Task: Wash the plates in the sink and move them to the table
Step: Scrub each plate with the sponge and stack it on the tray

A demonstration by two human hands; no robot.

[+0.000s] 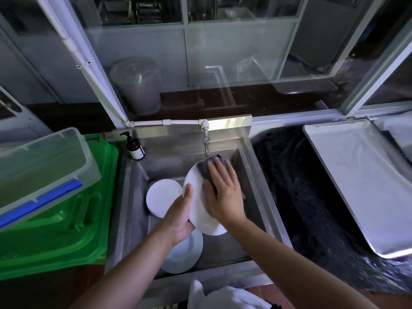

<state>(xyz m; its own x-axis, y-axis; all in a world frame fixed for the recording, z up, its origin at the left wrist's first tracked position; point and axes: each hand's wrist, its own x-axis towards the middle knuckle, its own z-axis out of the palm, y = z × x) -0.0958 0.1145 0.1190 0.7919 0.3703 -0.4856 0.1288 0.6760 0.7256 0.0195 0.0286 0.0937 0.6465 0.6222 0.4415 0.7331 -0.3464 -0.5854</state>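
Left hand [181, 216] grips a white plate [198, 197] over the steel sink [256, 192]; right hand [223, 190], fingers flat, presses a grey cloth [206, 169] on it.

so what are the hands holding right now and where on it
The left hand grips a white plate by its lower left rim, thumb on the face. The right hand presses a grey cloth flat against the plate's face, fingers straight.

Dim, bluish light throughout. Glass panes in pale metal frames [240, 52] behind, reflecting shelving. White pipe [165, 122] along the sill. Green bin [66, 219] to the left, clear lidded tub [42, 166] resting on top. Metal tray [361, 181] to the right, beside dark netting [289, 175]. Brown pump bottle [134, 148] at rear left.
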